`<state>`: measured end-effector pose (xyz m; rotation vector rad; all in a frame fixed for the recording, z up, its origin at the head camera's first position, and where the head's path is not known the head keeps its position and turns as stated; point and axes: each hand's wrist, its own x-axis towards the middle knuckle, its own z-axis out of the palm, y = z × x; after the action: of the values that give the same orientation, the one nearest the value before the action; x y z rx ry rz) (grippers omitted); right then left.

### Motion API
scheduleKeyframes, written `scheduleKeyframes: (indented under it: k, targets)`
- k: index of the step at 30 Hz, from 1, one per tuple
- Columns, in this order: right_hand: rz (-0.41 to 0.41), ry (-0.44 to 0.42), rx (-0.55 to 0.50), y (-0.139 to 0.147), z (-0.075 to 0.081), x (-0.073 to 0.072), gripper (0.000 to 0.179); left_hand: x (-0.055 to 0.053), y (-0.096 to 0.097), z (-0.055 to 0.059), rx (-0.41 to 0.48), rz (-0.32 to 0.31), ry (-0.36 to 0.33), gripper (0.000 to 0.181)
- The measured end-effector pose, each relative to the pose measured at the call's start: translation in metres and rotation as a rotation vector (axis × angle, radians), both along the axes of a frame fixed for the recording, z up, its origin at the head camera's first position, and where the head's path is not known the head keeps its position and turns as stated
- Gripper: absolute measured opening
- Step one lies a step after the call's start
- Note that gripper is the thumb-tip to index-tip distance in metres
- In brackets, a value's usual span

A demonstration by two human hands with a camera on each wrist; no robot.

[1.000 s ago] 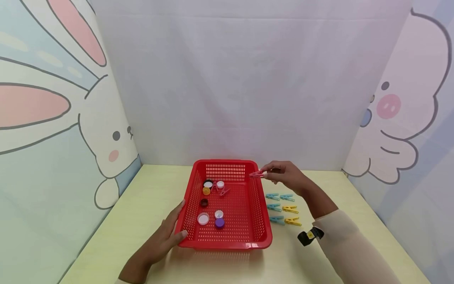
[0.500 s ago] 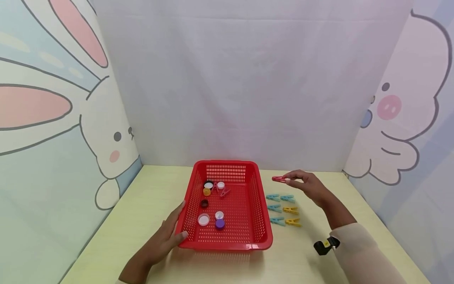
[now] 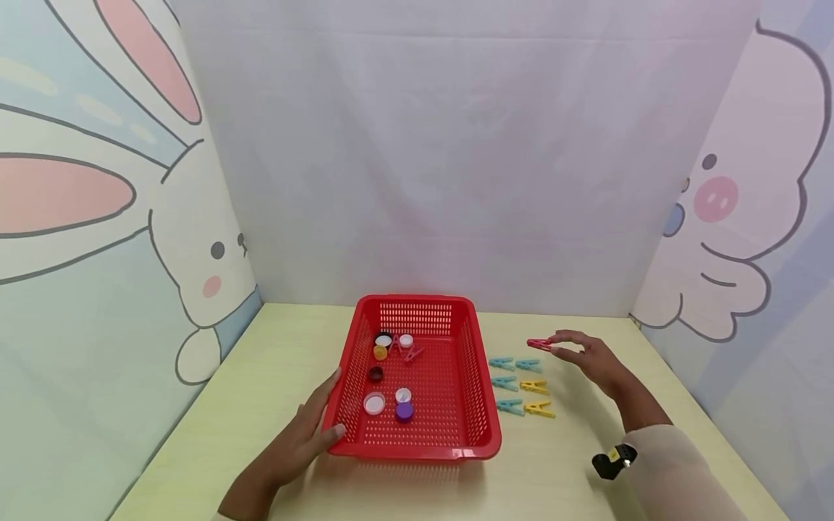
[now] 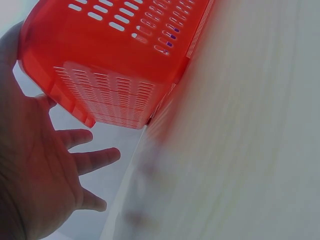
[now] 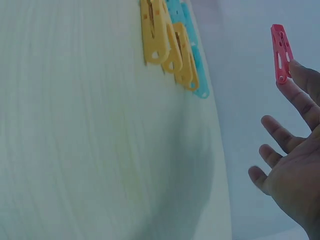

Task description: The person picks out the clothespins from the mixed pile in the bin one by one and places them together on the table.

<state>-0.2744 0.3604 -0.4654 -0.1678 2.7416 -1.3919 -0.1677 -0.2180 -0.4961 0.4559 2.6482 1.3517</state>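
Note:
My left hand (image 3: 301, 435) rests on the near left corner of a red plastic basket (image 3: 417, 452), thumb and index finger at its rim. The left wrist view shows the other fingers (image 4: 97, 160) straight and spread, apart from the basket wall (image 4: 107, 92). Right of the basket, my right hand (image 3: 591, 360) pinches a pinkish-red clothespin (image 3: 538, 344) by one end between thumb and index finger. This clothespin (image 5: 281, 52) is raised above the table in the right wrist view, the remaining fingers loosely spread. Two similar clothespins (image 3: 413, 354) lie inside the basket.
Blue clothespins (image 3: 503, 383) and yellow clothespins (image 3: 534, 387) lie in rows beside the basket's right wall. The basket also holds several bottle caps, including a purple cap (image 3: 404, 412) and a yellow cap (image 3: 380, 352). A pale curtain (image 3: 430, 159) hangs behind the table.
My right hand has moved from over the basket's right rim rightward and toward me, carrying the clothespin past the blue and yellow ones. The left hand and basket have stayed put.

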Motion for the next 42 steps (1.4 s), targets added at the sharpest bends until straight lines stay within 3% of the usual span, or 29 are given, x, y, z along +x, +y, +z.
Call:
scheduleKeyframes:
  k: [12, 18, 23, 31, 42]
  targets:
    - [-0.052, -0.03, 0.119, 0.024, -0.028, 0.005, 0.052, 0.0, 0.001, 0.001, -0.005, 0.001, -0.003, 0.098]
    - [-0.041, 0.01, 0.147, 0.026, -0.039, 0.004, 0.048, 0.0, 0.001, 0.001, -0.012, -0.001, -0.002, 0.098]
    - [-0.062, 0.021, 0.166, 0.025, -0.04, 0.003, 0.047, -0.001, 0.0, 0.0, 0.002, -0.006, 0.004, 0.098]
    - [-0.1, -0.044, 0.16, 0.027, -0.039, 0.003, 0.047, -0.002, -0.001, -0.002, 0.027, -0.018, 0.008, 0.099]
    - [-0.132, -0.072, 0.183, 0.035, -0.039, 0.001, 0.046, -0.001, 0.0, 0.001, 0.015, -0.016, 0.011, 0.099]
